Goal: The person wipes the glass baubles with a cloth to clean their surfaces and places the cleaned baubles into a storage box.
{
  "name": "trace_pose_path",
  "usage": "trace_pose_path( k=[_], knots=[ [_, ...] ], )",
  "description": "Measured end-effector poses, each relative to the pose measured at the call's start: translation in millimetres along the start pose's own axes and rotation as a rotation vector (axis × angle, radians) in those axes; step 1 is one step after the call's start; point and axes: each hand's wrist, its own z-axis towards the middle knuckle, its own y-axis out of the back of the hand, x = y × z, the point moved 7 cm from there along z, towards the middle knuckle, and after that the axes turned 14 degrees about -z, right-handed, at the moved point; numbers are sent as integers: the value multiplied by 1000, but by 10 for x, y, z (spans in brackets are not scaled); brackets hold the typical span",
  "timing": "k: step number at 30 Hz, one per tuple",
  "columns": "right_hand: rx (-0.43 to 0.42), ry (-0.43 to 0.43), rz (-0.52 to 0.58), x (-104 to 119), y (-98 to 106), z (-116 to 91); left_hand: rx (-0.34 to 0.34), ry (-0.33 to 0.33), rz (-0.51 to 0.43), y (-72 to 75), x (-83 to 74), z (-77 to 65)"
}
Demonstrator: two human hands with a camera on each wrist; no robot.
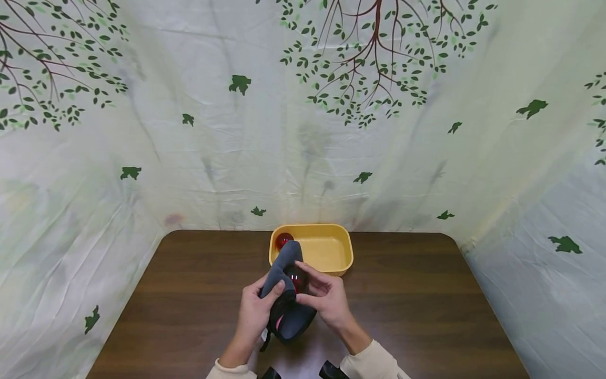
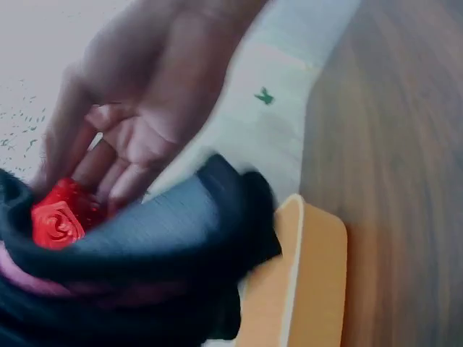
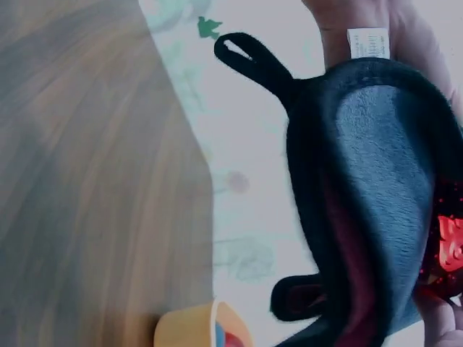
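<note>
In the head view my left hand grips a dark blue-grey plush cloth by its left side, thumb on top. The cloth is folded, with black edging, a pink strip, a hanging loop and a white label. My right hand holds a shiny red ball between thumb and fingers, against the cloth. A raised rose-like pattern and glitter show on the ball in the wrist views. Folds of cloth hide part of the ball.
A yellow tray stands at the back of the brown wooden table, just beyond the hands. Another red ball lies in its left corner. Behind the table hangs a pale curtain with leaf prints.
</note>
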Motion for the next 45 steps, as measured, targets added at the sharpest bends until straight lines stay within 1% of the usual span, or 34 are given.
trace_pose_path(
  k=[2,3,6,10,13,15,17,18,19,20,21,23,24,26,28,29,30,32,34,36,37,39,41,42,43,45],
  knots=[
    [3,15,-22,-7,1,-5,18,11,-5,-1,3,-4],
    [1,14,-26,-14,6,-5,27,-2,-3,-7,-3,-9],
    [-14,-27,-20,-44,30,0,49,-82,18,-27,-26,-30],
    [-45,-120,-8,-83,63,-5,84,-268,80,-52,-62,-53],
    [-50,-182,-2,-106,70,-6,120,-454,171,-86,-112,-81],
    [-51,-237,2,-137,75,-5,142,-564,228,-113,-145,-107],
    [-45,-294,0,-167,76,-3,158,-643,279,-140,-169,-131],
    [-43,-322,0,-180,78,-4,162,-664,292,-145,-172,-137],
    [-41,-345,-2,-188,79,-4,164,-666,289,-147,-170,-137],
    [-37,-365,-8,-196,79,-3,158,-663,290,-144,-164,-134],
    [-28,-372,-18,-193,76,1,148,-645,282,-136,-153,-126],
    [4,-355,-34,-162,62,12,109,-563,239,-111,-122,-102],
    [24,-337,-50,-142,56,17,81,-505,205,-91,-98,-90],
    [66,-295,-92,-100,47,24,21,-361,109,-55,-43,-70],
    [108,-251,-133,-59,43,26,-36,-216,-21,-27,12,-63],
    [125,-222,-158,-38,45,29,-57,-157,-83,-21,33,-65],
    [129,-193,-198,-10,57,33,-72,-107,-142,-19,50,-67],
    [132,-104,-280,59,82,50,-80,-36,-228,-28,72,-70],
    [129,2,-380,142,114,73,-64,8,-257,-44,84,-75],
    [136,106,-478,229,139,93,-37,31,-253,-58,96,-80],
    [147,152,-514,265,145,100,-23,38,-247,-62,105,-82],
    [171,206,-543,301,150,109,-2,42,-230,-66,113,-84],
    [182,213,-512,294,147,109,15,38,-213,-64,120,-82],
    [178,194,-476,270,145,104,18,34,-207,-62,121,-82],
    [170,169,-435,238,140,97,17,26,-202,-57,119,-83],
    [140,90,-331,149,130,73,16,1,-187,-51,110,-89]
  ],
)
